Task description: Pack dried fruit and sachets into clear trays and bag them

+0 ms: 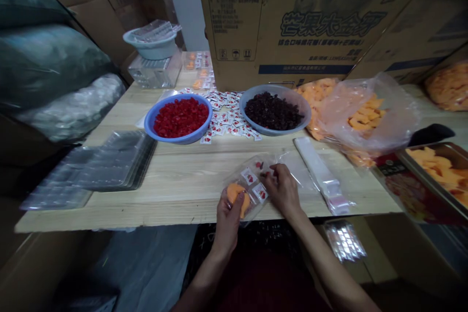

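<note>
- The left hand (227, 219) grasps a clear tray (248, 189), its thumb over an orange piece (236, 191) inside.
- The right hand (283, 190) has its fingers bent together at the tray's far right; whether they pinch anything I cannot tell.
- The tray, tilted above the counter's (171, 195) near edge, also carries small printed packets (260, 193).
- Beyond it, more packets lie scattered between a blue bowl (183, 139) of red pieces (181, 117) and a pale bowl (278, 131) of dark pieces (272, 111).
- Stacked clear trays (120, 161) sit left; bagged orange pieces (367, 117), right.
- A cardboard box (300, 66) stands behind.
</note>
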{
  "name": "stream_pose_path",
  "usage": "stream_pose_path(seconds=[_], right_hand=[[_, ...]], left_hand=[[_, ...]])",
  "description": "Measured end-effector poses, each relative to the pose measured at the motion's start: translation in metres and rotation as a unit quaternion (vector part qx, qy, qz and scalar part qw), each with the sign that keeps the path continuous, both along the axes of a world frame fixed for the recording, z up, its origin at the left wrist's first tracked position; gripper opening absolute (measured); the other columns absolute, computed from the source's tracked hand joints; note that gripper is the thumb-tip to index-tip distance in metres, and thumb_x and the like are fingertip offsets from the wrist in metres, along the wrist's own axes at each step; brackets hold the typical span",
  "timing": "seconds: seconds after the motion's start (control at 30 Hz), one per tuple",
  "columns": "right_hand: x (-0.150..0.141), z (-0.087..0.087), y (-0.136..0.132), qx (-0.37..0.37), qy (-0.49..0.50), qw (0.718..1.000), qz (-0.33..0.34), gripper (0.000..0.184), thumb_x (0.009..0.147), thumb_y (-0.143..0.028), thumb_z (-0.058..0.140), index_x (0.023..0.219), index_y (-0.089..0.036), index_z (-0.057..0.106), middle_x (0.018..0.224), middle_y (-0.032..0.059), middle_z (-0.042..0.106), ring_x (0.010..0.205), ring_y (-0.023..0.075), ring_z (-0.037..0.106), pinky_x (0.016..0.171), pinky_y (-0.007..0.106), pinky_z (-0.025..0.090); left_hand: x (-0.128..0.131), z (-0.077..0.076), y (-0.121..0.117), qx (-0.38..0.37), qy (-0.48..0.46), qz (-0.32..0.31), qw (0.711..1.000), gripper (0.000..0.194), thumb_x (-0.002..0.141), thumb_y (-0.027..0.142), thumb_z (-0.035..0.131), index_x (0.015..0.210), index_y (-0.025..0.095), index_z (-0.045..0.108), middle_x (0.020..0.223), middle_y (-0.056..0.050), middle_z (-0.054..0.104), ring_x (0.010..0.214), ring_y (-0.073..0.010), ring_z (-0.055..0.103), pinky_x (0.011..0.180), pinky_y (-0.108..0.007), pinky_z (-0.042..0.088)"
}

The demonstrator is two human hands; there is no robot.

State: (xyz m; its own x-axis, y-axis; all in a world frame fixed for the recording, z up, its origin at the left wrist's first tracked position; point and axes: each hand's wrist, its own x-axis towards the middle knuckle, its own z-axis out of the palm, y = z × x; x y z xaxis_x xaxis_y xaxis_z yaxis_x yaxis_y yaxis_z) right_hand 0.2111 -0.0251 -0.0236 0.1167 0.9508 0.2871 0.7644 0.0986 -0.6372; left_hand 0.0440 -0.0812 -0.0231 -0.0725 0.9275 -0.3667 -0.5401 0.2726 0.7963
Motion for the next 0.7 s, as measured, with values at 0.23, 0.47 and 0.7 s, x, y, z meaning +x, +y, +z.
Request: stream_pose_path(seconds=[0.23,0.47,0.7], right_hand=[[0.01,0.004,0.03,-0.028,0.035,0.999,0.004,0.011,0.091,-0.026,0.049,0.096,-0.02,0.056,0.068,-0.0019,0.059,0.061,0.0164,0.055,0.061,0.026,0.037],[0.011,0.016,0.043,-0.018,-0.063,0.997,0.035,0.021,0.095,-0.03,0.048,0.078,-0.021,0.056,0.075,0.0025,0.063,0.066,0.0173,0.057,0.063,0.027,0.033],[-0.004,0.017,0.031,-0.001,-0.057,0.988,0.144,0.023,0.099,-0.026,0.044,0.081,-0.021,0.055,0.078,0.0024,0.061,0.073,0.0179,0.058,0.067,0.027,0.036]], left_hand=[[-0.004,-0.003,-0.004,0.019,0.062,-0.065,0.996,0.038,0.086,0.038,0.07,0.117,0.016,0.064,0.114,-0.01,0.071,0.103,-0.0222,0.067,0.094,-0.033,0.051],[-0.012,0.008,0.007,0.07,0.09,-0.118,0.986,0.038,0.087,0.036,0.068,0.121,0.018,0.062,0.12,-0.01,0.069,0.111,-0.0244,0.064,0.1,-0.036,0.049],[-0.009,-0.001,0.012,0.023,0.032,-0.085,0.996,0.041,0.084,0.038,0.072,0.117,0.016,0.063,0.115,-0.011,0.071,0.099,-0.0232,0.068,0.084,-0.032,0.055]])
